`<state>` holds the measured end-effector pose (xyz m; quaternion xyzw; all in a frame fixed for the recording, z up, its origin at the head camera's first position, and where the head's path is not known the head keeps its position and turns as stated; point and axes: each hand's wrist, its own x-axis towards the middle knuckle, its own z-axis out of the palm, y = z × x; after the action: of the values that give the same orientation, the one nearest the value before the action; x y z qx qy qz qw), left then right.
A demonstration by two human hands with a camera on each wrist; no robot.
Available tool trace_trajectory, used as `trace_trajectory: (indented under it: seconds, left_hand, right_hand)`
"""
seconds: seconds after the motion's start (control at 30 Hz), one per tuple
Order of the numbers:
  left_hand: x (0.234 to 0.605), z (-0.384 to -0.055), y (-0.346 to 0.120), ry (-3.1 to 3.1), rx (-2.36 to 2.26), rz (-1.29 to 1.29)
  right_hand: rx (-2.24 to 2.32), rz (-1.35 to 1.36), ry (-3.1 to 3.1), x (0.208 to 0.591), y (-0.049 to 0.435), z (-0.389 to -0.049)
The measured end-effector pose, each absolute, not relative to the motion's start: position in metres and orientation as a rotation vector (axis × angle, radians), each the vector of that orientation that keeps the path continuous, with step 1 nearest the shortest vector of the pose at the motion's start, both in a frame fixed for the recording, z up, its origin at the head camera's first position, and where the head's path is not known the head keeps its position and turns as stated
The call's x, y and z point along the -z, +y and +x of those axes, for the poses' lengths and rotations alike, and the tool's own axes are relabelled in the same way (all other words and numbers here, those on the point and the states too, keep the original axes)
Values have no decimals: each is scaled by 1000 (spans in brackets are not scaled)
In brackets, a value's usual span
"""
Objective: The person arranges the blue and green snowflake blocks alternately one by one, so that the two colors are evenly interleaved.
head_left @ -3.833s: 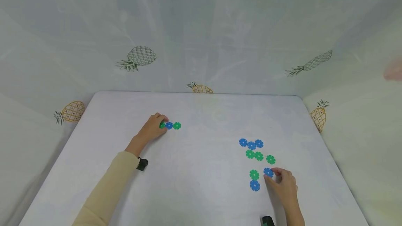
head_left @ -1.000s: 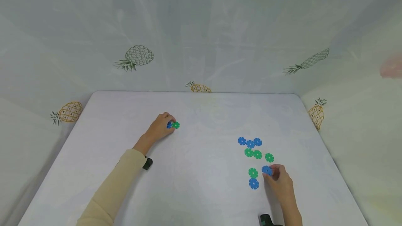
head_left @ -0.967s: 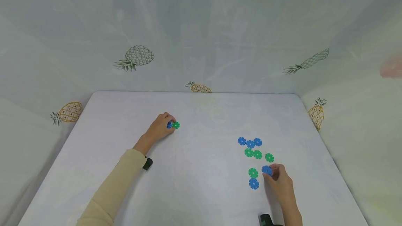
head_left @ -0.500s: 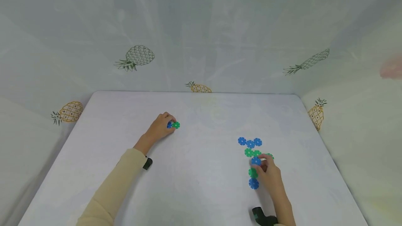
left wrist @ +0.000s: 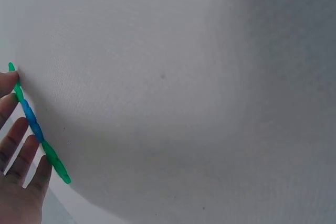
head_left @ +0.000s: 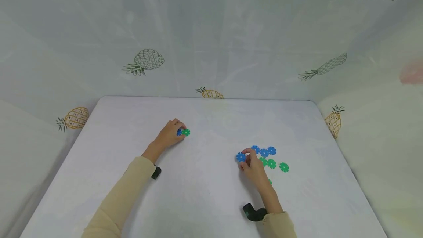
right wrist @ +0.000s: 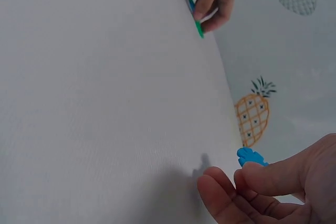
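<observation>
My left hand (head_left: pixel 170 133) holds a straight row of joined plastic snowflake discs, green, blue and green, at the table's far left. Its right-hand green disc (head_left: pixel 187 132) shows past the fingertips, while the left one is covered in the head view. Seen edge-on in the left wrist view, the row (left wrist: pixel 32 121) has fingers along its length. My right hand (head_left: pixel 255 170) pinches a single blue snowflake disc (head_left: pixel 241 157) by its edge between thumb and fingers. In the right wrist view, that blue disc (right wrist: pixel 249 157) pokes out beyond the thumb, with a shadow on the table beneath.
Just right of my right hand lie several blue discs (head_left: pixel 264 152) in a cluster, green discs (head_left: pixel 271 163) nearer me, and a lone green disc (head_left: pixel 284 167). Another green disc (head_left: pixel 270 182) peeks from behind the wrist. A pineapple-print curtain (head_left: pixel 211 39) hangs behind the white table (head_left: pixel 205 194).
My right hand has picked up a blue disc and carried it left, past the other discs. My left hand has shifted slightly right along its row. The right arm now hides the nearest blue disc.
</observation>
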<state>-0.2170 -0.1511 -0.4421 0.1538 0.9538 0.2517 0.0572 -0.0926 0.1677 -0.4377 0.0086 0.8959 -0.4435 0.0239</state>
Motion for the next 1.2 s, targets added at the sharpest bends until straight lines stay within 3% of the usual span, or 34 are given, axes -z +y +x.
trace_trajectory:
  seconds: [0.6, 1.2]
  left_hand:
    - [434, -213, -148, 2888, -755, 461]
    - [438, -214, -149, 2916, -732, 457]
  right_hand:
    - [1367, -260, 2779, 440, 106, -136]
    - [1344, -298, 2754, 445, 53, -172]
